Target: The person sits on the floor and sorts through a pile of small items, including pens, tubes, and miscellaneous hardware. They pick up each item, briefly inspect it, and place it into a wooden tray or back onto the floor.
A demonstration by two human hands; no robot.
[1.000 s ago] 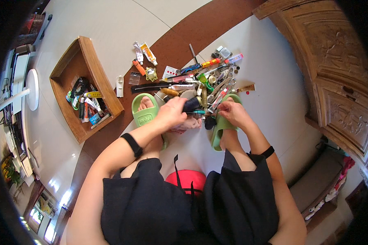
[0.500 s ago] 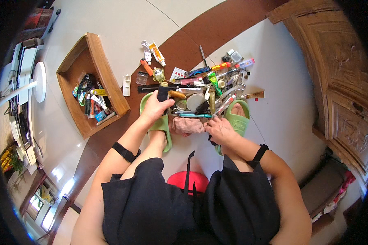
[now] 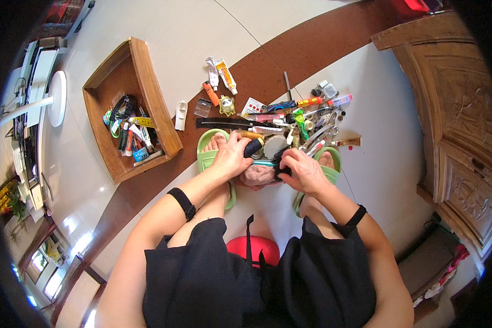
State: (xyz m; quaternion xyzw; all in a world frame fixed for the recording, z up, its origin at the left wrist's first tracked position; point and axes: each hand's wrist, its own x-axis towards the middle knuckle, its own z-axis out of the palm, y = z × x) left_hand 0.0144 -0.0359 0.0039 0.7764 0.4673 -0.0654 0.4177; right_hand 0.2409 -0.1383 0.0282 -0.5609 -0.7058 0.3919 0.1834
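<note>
A spool of black thread [image 3: 253,147] is gripped between the thumb and fingers of my left hand [image 3: 233,156], over the near edge of a pile of small things. Close beside it, my right hand [image 3: 303,170] is closed on a small black item [image 3: 281,163] whose kind I cannot make out. Under and between both hands lies a crumpled pinkish cloth [image 3: 257,175]. Just beyond them are a round pale disc [image 3: 275,146], a green tube [image 3: 300,122] and a black zipper-like strip [image 3: 218,123]. My left fingers partly cover a brownish stick-like thing [image 3: 250,134].
A wooden drawer [image 3: 157,104] holding tubes and other odds and ends sits on the floor at left. My feet in green slippers [image 3: 208,159] flank the pile. Loose tubes [image 3: 226,76] and an orange lighter [image 3: 210,94] lie farther out. A carved wooden cabinet [image 3: 443,104] stands at right.
My left hand has brought the thread spool rightward and lower. My right hand has lifted the black item from beside the right slipper and moved it toward the spool. The view has shifted slightly.
</note>
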